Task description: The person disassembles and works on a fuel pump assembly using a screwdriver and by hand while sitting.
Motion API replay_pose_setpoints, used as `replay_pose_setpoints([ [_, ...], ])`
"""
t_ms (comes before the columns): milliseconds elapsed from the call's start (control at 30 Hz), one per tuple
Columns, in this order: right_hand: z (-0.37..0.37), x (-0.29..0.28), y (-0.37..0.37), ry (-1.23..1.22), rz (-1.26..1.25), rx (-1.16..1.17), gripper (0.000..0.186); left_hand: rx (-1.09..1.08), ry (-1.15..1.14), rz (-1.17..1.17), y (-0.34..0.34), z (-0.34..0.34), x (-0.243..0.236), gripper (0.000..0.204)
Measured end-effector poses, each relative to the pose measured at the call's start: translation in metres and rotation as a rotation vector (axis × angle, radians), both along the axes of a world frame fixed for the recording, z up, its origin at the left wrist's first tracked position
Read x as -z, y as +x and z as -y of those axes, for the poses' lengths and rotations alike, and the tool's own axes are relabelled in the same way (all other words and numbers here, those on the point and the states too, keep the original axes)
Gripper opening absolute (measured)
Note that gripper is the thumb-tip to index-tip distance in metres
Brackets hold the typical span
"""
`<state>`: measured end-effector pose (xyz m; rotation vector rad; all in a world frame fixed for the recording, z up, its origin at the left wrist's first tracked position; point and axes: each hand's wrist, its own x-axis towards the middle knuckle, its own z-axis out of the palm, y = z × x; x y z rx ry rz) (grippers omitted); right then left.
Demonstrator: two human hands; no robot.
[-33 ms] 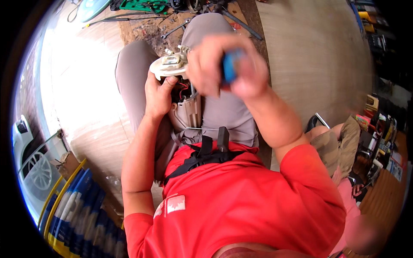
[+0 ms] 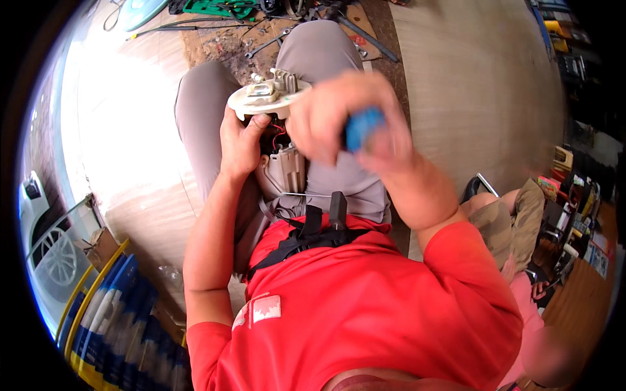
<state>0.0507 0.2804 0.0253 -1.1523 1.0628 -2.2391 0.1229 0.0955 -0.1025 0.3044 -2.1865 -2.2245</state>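
Note:
A fuel pump module stands between my thighs, with a round off-white flange point(image 2: 246, 103) on top and a beige plastic body point(image 2: 285, 171) below. Red wires point(image 2: 279, 135) show in the gap between the two. My left hand point(image 2: 239, 144) grips the module under the flange's left edge, thumb in front and fingers hidden behind. Just right of the flange, my right hand point(image 2: 319, 120) is closed around a blue-handled tool point(image 2: 365, 129). Motion smears that hand, and the tool's working end cannot be made out.
Beyond my knees, a stained board point(image 2: 208, 49) carries a spanner point(image 2: 267, 44), a dark bar point(image 2: 368, 38) and a green tool tray point(image 2: 215, 6). Blue-and-yellow packages point(image 2: 117, 313) fill a rack at lower left. Another person's legs point(image 2: 499, 218) are beside a wooden counter point(image 2: 580, 293) at right.
My right hand has shifted slightly right and down with the blue-handled tool, uncovering more of the flange's right side. The left hand and the module stay put.

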Motion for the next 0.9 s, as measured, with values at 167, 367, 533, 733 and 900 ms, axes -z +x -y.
replay_pose_setpoints([
  [167,0.000,-0.015,0.049,0.107,-0.455,-0.012,0.036,-0.030,0.059,0.061,-0.002,-0.002,-0.009,0.064],
  [367,0.002,-0.011,0.075,0.130,-0.590,0.023,0.041,-0.031,0.057,0.102,-0.003,-0.003,-0.008,0.062],
  [533,-0.017,-0.009,0.051,0.013,-0.315,0.037,0.034,-0.024,0.029,0.044,0.001,-0.001,-0.005,0.063],
  [733,-0.031,0.003,-0.004,-0.079,0.325,0.037,0.052,0.032,0.048,-0.038,0.001,0.002,0.003,0.061],
  [900,-0.020,0.011,-0.033,-0.035,0.510,-0.003,0.050,0.059,0.139,0.030,0.000,0.003,0.003,0.063],
])
